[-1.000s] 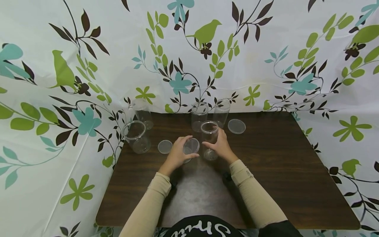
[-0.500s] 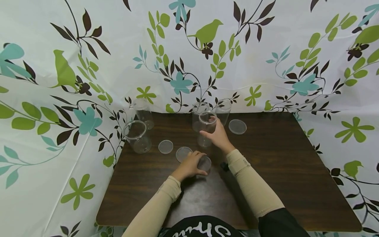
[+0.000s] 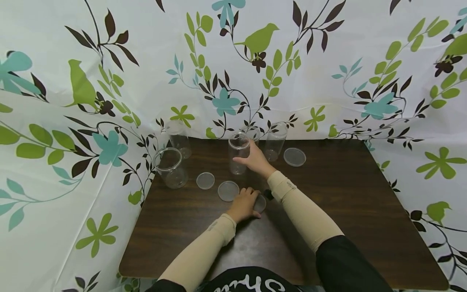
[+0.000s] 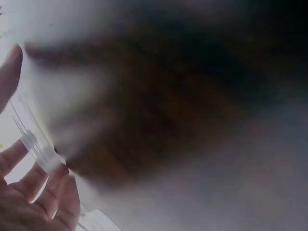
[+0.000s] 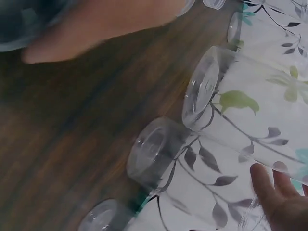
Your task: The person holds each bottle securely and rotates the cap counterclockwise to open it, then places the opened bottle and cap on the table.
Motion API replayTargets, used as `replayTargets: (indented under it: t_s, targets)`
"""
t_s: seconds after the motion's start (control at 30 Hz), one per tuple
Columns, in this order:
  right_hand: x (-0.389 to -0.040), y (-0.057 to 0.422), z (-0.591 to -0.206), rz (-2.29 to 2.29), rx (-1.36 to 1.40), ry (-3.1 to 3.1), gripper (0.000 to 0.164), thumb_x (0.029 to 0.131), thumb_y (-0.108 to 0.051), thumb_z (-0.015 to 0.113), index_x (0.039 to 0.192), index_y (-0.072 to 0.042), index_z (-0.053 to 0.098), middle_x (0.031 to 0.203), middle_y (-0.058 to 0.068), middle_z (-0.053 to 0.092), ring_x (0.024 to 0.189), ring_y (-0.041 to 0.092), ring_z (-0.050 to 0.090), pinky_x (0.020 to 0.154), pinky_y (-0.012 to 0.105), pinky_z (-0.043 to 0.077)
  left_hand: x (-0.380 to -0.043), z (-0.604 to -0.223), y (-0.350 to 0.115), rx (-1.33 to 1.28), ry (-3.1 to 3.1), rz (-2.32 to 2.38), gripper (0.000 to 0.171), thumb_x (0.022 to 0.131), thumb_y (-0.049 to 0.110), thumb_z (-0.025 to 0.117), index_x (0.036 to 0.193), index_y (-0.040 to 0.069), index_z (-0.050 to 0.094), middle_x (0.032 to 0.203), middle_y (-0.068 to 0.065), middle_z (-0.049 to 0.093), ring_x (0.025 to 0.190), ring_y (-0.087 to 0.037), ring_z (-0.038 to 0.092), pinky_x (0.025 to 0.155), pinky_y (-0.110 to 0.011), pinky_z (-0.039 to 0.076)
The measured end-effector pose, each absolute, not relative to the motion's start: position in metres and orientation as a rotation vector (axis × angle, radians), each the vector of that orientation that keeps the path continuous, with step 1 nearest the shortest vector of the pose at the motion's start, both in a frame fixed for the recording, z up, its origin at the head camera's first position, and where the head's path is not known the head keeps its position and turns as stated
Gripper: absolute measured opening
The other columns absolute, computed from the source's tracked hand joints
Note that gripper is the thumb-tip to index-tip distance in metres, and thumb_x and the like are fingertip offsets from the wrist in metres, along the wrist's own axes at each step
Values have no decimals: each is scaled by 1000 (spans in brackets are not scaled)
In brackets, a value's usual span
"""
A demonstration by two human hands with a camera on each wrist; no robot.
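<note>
My right hand (image 3: 257, 159) grips a tall clear plastic jar (image 3: 237, 153), upright and without a lid, its fingers round the far right side. Whether its base touches the table I cannot tell. In the right wrist view the same jar (image 5: 260, 110) lies along the fingertips (image 5: 264, 180). Nearer the person, my left hand (image 3: 243, 206) holds a round clear lid (image 3: 260, 203) by its edge. In the left wrist view the thumb and fingers (image 4: 62, 192) stand on either side of the lid's ridged rim (image 4: 41, 149); the rest is blurred.
Two loose lids, one (image 3: 228, 191) beside the left hand and one (image 3: 205, 181) further left, lie on the brown table (image 3: 346, 211). A larger lid (image 3: 294, 157) lies at right. Further jars stand behind (image 3: 275, 142) and at left (image 3: 171, 168), near the patterned backdrop (image 3: 310, 81).
My left hand has moved right and nearer the person with one lid, uncovering another on the table. The right hand has carried its jar left and farther back.
</note>
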State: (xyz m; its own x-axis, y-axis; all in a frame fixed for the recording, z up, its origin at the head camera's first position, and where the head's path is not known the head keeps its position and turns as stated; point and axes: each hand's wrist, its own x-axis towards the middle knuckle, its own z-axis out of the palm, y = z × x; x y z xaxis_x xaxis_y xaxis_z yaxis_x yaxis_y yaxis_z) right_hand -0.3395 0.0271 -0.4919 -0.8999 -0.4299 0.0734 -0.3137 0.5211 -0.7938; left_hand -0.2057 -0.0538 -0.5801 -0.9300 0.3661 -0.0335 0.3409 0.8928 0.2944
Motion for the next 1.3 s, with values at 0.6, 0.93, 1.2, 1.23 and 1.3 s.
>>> replayTargets:
  t_s: [0.6,0.93,1.2,1.23,1.3]
  targets:
    - [-380,-48,-490,-1294,-597,2536,93,89,-34,81,157,-5,24,155,21,39,139,38,43,108,51,41,-218,-578,-39,456,3106,-82,98,59,80,75,131,18,55,113,-6,67,101,-22,61,63,-36,56]
    - [-401,-56,-516,-1145,-538,2623,94,91,-36,78,158,-6,18,151,27,44,134,40,49,106,50,44,-212,-573,-41,435,3024,-33,119,59,77,79,151,11,43,137,-6,55,114,-22,58,69,-34,58]
    - [-404,-58,-517,-1111,-537,2640,99,93,-37,76,159,-2,11,156,29,35,141,42,40,111,51,38,-201,-547,-48,410,2884,-37,109,67,78,73,154,19,43,154,-3,41,122,-21,49,76,-35,57]
    - [-404,-59,-517,-1103,-539,2642,99,93,-37,75,159,-2,10,156,29,36,141,42,40,111,51,39,-198,-543,-52,418,2881,14,104,68,77,75,150,19,49,152,-4,43,121,-22,50,76,-35,57]
    - [-405,-61,-517,-1093,-536,2635,101,93,-38,75,159,-2,9,156,30,35,141,42,40,111,51,38,-193,-534,-63,440,2863,143,94,69,72,78,143,18,56,145,-5,50,119,-22,54,76,-36,58]
